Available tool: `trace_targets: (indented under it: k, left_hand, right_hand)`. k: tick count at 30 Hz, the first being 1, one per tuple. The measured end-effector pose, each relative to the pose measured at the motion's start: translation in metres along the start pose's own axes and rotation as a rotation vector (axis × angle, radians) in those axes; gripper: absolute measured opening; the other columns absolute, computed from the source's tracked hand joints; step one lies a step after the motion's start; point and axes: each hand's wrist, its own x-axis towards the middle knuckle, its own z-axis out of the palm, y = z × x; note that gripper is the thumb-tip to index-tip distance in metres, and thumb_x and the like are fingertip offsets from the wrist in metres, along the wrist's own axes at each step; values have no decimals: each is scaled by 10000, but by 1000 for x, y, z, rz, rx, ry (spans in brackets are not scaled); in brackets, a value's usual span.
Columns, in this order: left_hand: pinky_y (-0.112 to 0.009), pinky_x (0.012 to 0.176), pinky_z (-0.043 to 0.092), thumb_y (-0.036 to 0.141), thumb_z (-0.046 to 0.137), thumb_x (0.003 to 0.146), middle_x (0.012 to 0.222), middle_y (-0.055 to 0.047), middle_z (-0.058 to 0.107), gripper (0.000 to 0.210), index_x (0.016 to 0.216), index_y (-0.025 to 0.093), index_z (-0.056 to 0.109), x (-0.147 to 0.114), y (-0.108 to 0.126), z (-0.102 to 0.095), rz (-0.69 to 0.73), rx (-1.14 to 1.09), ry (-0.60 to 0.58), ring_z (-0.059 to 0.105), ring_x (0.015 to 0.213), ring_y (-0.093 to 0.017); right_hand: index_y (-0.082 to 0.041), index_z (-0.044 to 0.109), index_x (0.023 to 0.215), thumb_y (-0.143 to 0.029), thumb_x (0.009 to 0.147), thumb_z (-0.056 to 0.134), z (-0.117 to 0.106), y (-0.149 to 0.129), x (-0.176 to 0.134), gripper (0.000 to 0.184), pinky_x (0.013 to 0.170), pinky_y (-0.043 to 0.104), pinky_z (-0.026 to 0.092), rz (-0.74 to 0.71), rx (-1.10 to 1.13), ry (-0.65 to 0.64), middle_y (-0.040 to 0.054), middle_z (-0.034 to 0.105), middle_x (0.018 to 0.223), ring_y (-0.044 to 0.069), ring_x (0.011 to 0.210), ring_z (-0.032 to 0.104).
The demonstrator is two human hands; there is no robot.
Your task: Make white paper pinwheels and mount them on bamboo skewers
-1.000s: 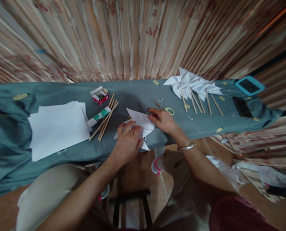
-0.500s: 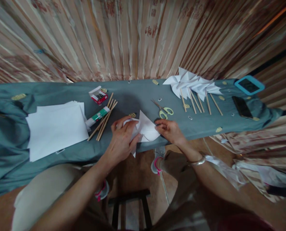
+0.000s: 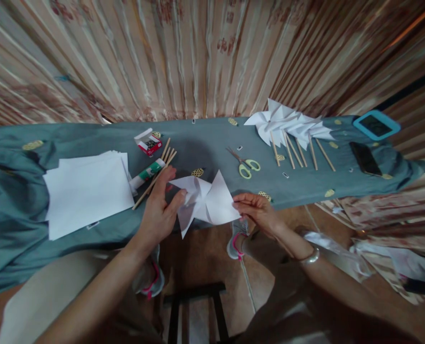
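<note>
A white folded-paper pinwheel (image 3: 217,203) without a stick hangs over the table's near edge. My right hand (image 3: 257,212) pinches the right corner of it between thumb and fingertips. My left hand (image 3: 158,208) is at its left side with thumb and fingers apart; the thumb tip is against or just beside a left blade. Several wooden sticks (image 3: 150,187) lie just beyond the left hand, next to a white and green tube (image 3: 148,173). Scissors with light green handles (image 3: 246,167) lie on the cloth beyond the right hand.
A stack of white paper (image 3: 89,196) lies at left on the grey-green tablecloth (image 3: 198,143). Behind the sticks is an open small red box (image 3: 150,143). Finished pinwheels on sticks (image 3: 287,126) lie at right, then a phone (image 3: 365,157) and a blue-framed device (image 3: 376,125). Curtains (image 3: 198,57) hang behind.
The left hand has loosened from the pinwheel and moved left, its fingers spreading. The pinwheel's blades show more fully. The right hand keeps its pinch and is slightly lower.
</note>
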Motion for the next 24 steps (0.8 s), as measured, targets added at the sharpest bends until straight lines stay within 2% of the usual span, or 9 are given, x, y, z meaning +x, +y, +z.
trace_targets:
  k: [2,4,7,9,12,14,17,20,24]
  left_hand:
    - [-470,1017,460,390,523,894,1421,-137,488,577,1420,242,341,4,1,0,-5,-37,42,482,1298,-267]
    - [-486,1038,438,384,537,887,1436,-137,474,581,1418,242,346,8,3,-1,-2,-36,66,459,1320,-271]
    - [-486,1051,424,373,527,894,1435,-143,474,560,1406,220,362,10,7,-2,21,15,53,458,1319,-267]
    - [-481,1054,419,367,514,901,1417,-145,487,520,1379,199,399,8,10,-2,51,74,19,465,1306,-265]
    - [-471,1059,407,337,486,917,1333,-131,550,400,1284,177,498,6,13,1,127,169,-43,498,1252,-252]
    - [-454,1041,418,302,455,931,1258,-110,594,328,1222,177,543,4,15,5,184,212,-89,525,1194,-237]
    - [-429,1001,439,248,427,939,1193,-98,623,302,1201,168,553,2,18,12,272,246,-144,531,1136,-229]
    - [-421,986,435,192,423,932,1178,-108,637,303,1201,144,554,0,20,20,364,275,-185,522,1128,-231]
    - [-415,916,435,146,444,922,1064,-95,693,236,1071,150,627,-6,24,27,473,353,-284,545,1081,-240]
  right_hand:
    - [-187,665,759,-367,547,829,2,1,1,323,474,175,518,-39,100,104,-49,651,624,62,494,566]
    - [-189,663,757,-403,553,829,5,2,-1,339,488,175,520,-45,119,120,-46,654,614,68,496,584]
    - [-179,665,749,-481,665,755,10,4,-11,326,462,190,491,-18,-93,-127,-14,669,597,99,498,613]
    - [-176,672,740,-481,773,667,10,2,-19,306,451,209,471,-89,-356,-276,2,671,585,115,485,606]
    - [-186,701,821,-367,885,569,4,-2,-25,233,568,272,523,-420,-749,-146,25,706,680,147,578,637]
    - [-187,700,996,-316,890,576,-2,-3,-23,208,783,360,555,-689,-953,-20,74,739,922,211,839,684]
    - [-166,574,1274,-333,874,607,-5,1,-12,434,1039,487,440,-929,-1169,-35,145,590,1326,292,1238,532]
    - [-149,483,1364,-356,881,596,-1,9,-1,537,1075,508,407,-945,-1277,-120,166,487,1429,301,1335,430]
    - [-125,523,1314,-324,869,614,4,11,6,496,1075,499,411,-918,-1288,-171,170,516,1395,297,1317,443]
